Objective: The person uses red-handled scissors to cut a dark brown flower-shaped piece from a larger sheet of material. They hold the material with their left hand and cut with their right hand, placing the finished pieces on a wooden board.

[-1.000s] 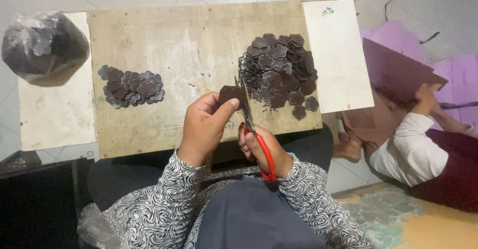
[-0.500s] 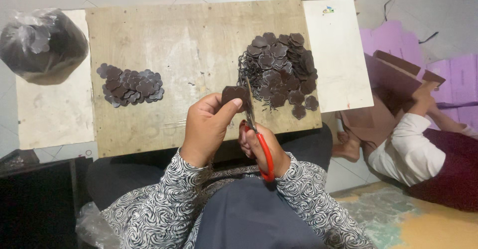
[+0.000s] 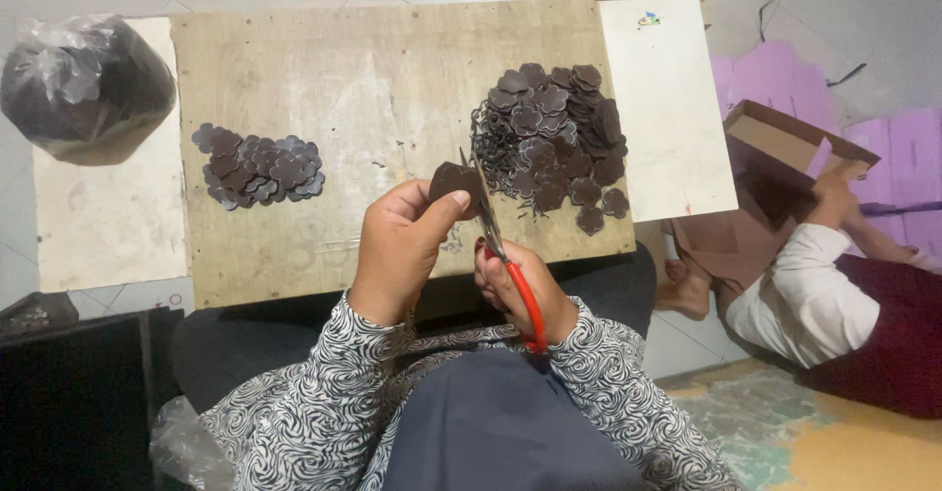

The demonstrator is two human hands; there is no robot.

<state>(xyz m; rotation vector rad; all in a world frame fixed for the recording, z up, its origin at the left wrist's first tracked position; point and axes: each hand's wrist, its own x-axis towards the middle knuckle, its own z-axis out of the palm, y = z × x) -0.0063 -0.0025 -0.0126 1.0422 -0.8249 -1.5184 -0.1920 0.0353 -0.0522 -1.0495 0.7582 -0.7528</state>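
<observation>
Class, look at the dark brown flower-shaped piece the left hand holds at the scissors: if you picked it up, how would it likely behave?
The flower-shaped piece looks thin and flat, so probably light. Pinched at one edge by the left hand, it stays flat, suggesting some stiffness. Flat, it should not roll.

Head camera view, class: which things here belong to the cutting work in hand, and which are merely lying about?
In use:
- left hand pinching a dark brown cut-out piece
- right hand working red-handled scissors
- large pile of brown pieces
- small pile of brown pieces
- wooden board

Lying about:
- plastic bag of dark material
- open cardboard box
- another person's hand
</observation>
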